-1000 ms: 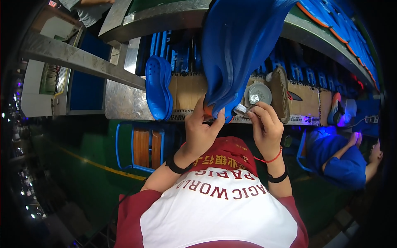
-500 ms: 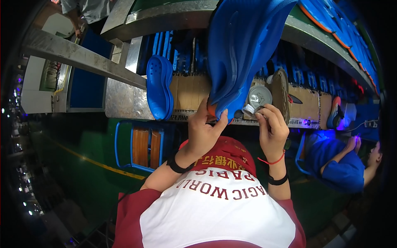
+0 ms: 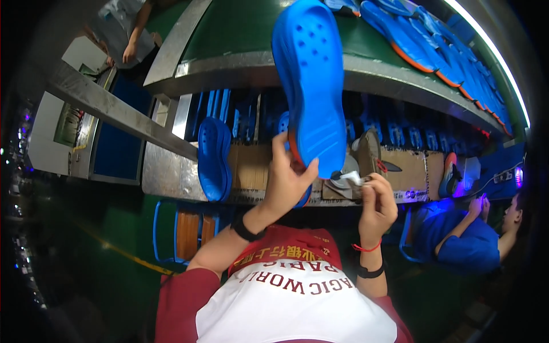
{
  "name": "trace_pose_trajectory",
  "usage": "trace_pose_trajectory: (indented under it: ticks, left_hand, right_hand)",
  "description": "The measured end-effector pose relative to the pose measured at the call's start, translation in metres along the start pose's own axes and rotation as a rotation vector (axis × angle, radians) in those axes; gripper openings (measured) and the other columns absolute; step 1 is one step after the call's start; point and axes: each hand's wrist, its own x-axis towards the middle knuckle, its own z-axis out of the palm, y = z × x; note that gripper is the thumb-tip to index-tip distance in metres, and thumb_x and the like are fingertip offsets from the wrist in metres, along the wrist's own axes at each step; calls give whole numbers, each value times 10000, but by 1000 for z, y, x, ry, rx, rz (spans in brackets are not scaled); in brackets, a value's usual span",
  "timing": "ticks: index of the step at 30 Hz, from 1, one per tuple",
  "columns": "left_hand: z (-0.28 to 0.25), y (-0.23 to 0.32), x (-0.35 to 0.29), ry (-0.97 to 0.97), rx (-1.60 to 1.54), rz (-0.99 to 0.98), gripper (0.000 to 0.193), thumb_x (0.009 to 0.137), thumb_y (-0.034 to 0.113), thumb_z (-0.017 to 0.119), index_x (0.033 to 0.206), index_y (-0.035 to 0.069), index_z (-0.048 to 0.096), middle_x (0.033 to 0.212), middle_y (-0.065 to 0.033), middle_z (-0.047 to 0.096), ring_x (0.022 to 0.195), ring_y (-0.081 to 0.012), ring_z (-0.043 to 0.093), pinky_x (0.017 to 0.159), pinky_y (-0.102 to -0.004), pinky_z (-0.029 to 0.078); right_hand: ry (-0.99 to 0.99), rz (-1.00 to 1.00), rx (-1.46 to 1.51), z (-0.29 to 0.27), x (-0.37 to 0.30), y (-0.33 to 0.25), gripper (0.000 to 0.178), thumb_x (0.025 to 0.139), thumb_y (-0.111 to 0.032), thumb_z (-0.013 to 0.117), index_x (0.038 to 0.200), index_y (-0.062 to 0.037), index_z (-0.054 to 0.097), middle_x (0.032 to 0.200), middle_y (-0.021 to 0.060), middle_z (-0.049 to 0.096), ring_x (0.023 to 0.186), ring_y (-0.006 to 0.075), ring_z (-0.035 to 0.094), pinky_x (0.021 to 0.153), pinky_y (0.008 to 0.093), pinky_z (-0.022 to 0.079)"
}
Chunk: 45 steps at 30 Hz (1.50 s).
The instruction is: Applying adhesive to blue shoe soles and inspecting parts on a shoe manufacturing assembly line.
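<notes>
My left hand [image 3: 286, 180] is closed around the heel end of a blue shoe sole [image 3: 316, 108], thumb in front and fingers behind. The sole stands nearly upright, its inner face with a cluster of round holes turned toward me, and orange shows along its left edge. In my right hand [image 3: 377, 208], thumb and fingertips pinch a small white cloth or tissue [image 3: 352, 178], just right of the heel. Behind the cloth is a round metal tin [image 3: 346, 166], partly hidden by the sole.
Another blue sole [image 3: 214, 160] lies on the lower metal shelf [image 3: 166, 171] at left. Cardboard [image 3: 406, 166] lines that shelf, with a dark blade-like tool [image 3: 392, 166]. Orange-edged soles [image 3: 400, 43] lie on the green belt [image 3: 229, 31] above. A seated co-worker [image 3: 463, 234] is at right, a stool [image 3: 187, 231] at left.
My left hand has turned the sole so its holed inner face shows instead of its side. My right hand, still pinching the white piece, has lowered slightly. The view has shifted, showing more of the belt.
</notes>
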Motion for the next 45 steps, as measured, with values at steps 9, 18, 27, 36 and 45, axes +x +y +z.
trace_pose_trajectory:
  ticks: [9, 18, 27, 36, 45]
  left_hand:
    - [40, 34, 193, -123, -507, -240, 261, 942, 152, 616, 1039, -89, 584, 1038, -208, 658, 843, -232, 688, 768, -286, 585]
    - [-12, -85, 52, 124, 262, 165, 584, 840, 10, 703, 1321, 57, 374, 1294, -113, 403, 941, -133, 560, 756, -292, 516]
    - [-86, -204, -65, -209, 570, -685, 488, 736, 132, 817, 1119, -47, 574, 1101, -195, 611, 880, -203, 657, 734, -311, 530]
    - [-96, -88, -78, -44, -264, -671, 586, 856, -16, 652, 1365, 34, 365, 1251, -127, 553, 1148, -219, 577, 945, -399, 520]
    - [-67, -40, -60, 52, -128, -402, 517, 847, -67, 638, 1319, -48, 427, 1181, -141, 600, 1061, -185, 619, 821, -293, 570]
  right_hand:
    - [78, 78, 62, -22, -2, 19, 54, 908, -8, 632, 928, 42, 627, 1022, 107, 641, 771, 92, 563, 627, 201, 442]
    - [-213, 18, -452, 14, -33, 97, 92, 870, -95, 660, 911, -42, 597, 955, 132, 597, 712, 330, 625, 582, 419, 489]
    - [-406, 187, -758, 29, -52, 177, 118, 912, -189, 601, 902, -73, 582, 944, 128, 575, 759, 385, 621, 633, 474, 502]
    - [-496, 127, -761, 30, -51, 194, 128, 906, -193, 601, 922, -67, 592, 990, 144, 581, 734, 386, 647, 626, 475, 527]
    - [-413, 156, -711, 24, -45, 170, 108, 892, -164, 623, 891, -57, 611, 932, 152, 598, 766, 391, 621, 646, 472, 499]
